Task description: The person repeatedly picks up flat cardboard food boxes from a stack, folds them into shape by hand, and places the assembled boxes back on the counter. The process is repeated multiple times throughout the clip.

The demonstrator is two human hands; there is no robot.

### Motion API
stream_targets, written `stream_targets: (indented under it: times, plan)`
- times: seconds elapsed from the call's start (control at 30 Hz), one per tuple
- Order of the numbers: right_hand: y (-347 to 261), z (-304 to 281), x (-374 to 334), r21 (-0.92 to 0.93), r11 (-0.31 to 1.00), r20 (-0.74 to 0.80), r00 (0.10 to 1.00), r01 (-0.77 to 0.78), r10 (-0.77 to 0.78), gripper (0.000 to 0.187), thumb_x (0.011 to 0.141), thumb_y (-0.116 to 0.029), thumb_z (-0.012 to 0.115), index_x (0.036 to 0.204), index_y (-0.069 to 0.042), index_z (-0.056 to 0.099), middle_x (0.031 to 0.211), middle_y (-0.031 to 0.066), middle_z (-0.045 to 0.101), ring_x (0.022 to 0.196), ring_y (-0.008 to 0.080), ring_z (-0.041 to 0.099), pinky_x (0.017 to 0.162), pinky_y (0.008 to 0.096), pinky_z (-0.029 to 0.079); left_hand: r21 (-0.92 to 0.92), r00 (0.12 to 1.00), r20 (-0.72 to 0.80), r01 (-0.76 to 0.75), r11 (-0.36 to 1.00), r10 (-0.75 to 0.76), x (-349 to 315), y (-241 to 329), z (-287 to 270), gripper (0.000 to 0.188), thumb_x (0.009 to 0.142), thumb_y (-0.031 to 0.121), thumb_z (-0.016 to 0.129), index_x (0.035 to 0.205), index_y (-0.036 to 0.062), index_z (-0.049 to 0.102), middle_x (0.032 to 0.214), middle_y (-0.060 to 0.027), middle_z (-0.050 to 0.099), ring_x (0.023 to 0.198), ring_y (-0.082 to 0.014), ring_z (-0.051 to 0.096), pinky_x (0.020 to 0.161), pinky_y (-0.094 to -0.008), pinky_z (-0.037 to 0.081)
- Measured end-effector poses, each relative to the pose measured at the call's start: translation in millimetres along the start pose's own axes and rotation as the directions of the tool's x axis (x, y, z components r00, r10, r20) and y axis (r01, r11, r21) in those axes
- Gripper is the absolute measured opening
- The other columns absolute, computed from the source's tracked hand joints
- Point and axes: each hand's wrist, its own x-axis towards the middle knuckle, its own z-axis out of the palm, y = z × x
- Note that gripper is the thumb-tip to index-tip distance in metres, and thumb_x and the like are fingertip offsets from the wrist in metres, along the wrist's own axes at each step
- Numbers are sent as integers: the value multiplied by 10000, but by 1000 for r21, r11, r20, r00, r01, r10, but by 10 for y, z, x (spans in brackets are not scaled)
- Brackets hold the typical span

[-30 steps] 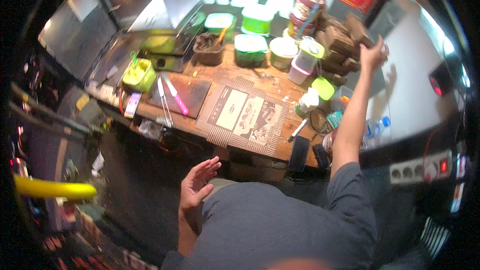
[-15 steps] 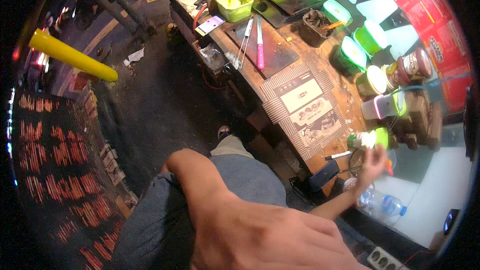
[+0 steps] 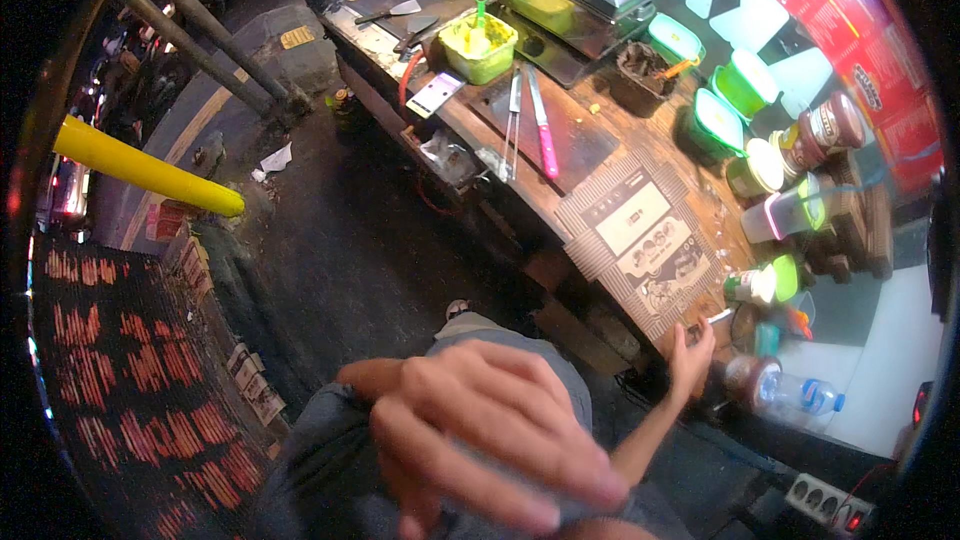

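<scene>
My left hand (image 3: 490,430) hangs close in front of me, slightly blurred, fingers loosely stretched and apart with nothing in them. Farther right, my right hand (image 3: 688,355) is at the table's front edge. Its thumb and fingertips are around the dark end of a marker pen (image 3: 718,318), whose white barrel pokes out beyond them. Just past the fingers lies a folded brown cardboard box (image 3: 645,225) with a printed lid. The dark phone seen earlier near the pen is hidden by my hand or too dark to make out.
On the wooden table are a pink-handled knife (image 3: 545,145), tongs (image 3: 514,125), a white phone (image 3: 436,95) and a tub of yellow spread (image 3: 480,45). Several green-lidded containers line the back. A plastic bottle (image 3: 810,395) lies at right; a yellow post (image 3: 150,168) stands left.
My right hand has come back from the lidded containers to the marker pen by the table edge. My left hand has drawn left and up, fingers now showing. The view has shifted slightly.
</scene>
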Motion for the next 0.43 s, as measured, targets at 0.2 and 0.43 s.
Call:
stream_targets:
  times: [0.2, 0.43]
  plan:
    - [-1619, 936, 162, 229, 952, 278, 924, 203, -263, 474, 850, -222, 746, 1241, -16, 575, 1208, 158, 606, 1145, 280, 580, 984, 380, 457, -97, 969, -88, 224, 970, -232, -245, 678, -480, 628, 983, 484, 506, 1167, -111, 578, 988, -366, 656, 859, -429, 703, 713, -436, 548]
    - [-3286, 2372, -183, 412, 857, 527, 685, 311, -502, 542, 818, -309, 763, 1251, -33, 590, 1188, 203, 651, 1126, 328, 619, 946, 403, 486, -68, 960, -274, -78, 995, 57, -427, 1238, -790, 658, 981, 504, 462, 1250, -87, 573, 1140, -339, 621, 963, -424, 678, 838, -478, 521]
